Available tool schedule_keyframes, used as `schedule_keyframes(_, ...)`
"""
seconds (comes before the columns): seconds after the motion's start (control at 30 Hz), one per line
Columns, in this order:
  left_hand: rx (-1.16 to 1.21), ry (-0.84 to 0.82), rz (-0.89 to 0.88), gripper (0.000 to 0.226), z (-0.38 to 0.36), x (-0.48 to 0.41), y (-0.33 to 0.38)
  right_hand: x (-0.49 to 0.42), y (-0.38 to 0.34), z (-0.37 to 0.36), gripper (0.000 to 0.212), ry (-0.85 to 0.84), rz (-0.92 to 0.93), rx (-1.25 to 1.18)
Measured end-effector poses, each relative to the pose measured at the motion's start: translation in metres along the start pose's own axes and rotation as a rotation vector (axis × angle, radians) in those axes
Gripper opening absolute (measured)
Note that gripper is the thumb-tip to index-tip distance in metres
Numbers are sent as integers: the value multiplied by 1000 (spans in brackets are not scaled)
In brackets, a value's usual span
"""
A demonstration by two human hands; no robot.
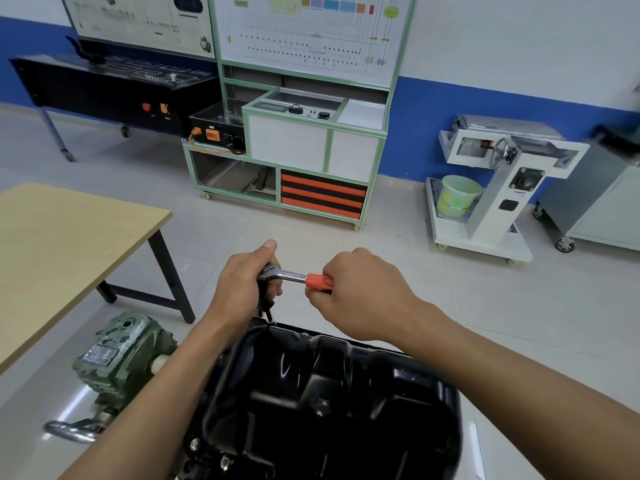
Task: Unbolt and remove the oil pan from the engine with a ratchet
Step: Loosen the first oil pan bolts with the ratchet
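A glossy black oil pan [346,403] fills the lower middle, bottom side up. A chrome ratchet [292,276] with an orange and black handle sits level above the pan's far edge, its extension and socket pointing down at the far left corner. My left hand [242,285] grips the ratchet head and extension, thumb raised. My right hand [360,292] is curled round the orange handle. Several bolts show along the pan's near left rim [194,443].
A green gearbox [121,358] with a steel handle [74,429] stands left of the pan. A wooden table [62,258] stands at left. Across the tiled floor stand a green-framed training bench [294,150], a black console [110,91] and a white stand [491,188] with a bucket.
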State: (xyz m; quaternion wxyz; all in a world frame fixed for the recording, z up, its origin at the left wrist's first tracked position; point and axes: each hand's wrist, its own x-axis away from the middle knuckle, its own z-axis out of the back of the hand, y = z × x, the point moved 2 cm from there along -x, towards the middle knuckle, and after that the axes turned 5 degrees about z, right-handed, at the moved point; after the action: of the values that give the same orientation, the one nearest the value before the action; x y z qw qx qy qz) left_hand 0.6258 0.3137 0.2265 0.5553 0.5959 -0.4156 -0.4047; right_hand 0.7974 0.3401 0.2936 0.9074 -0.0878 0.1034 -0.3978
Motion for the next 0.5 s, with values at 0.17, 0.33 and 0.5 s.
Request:
schedule_keyframes(0.17, -24, 20, -23, 55, -1, 3, 0, 6, -3, -7, 45, -27, -21, -42)
schedule_keyframes(0.33, -52, -11, -13, 55, -3, 7, -1, 18, -16, -10, 44, -122, -45, -139)
schedule_keyframes(0.5, -113, 27, -38, 61, -7, 12, -1, 23, -32, -21, 38, -267, -73, -370)
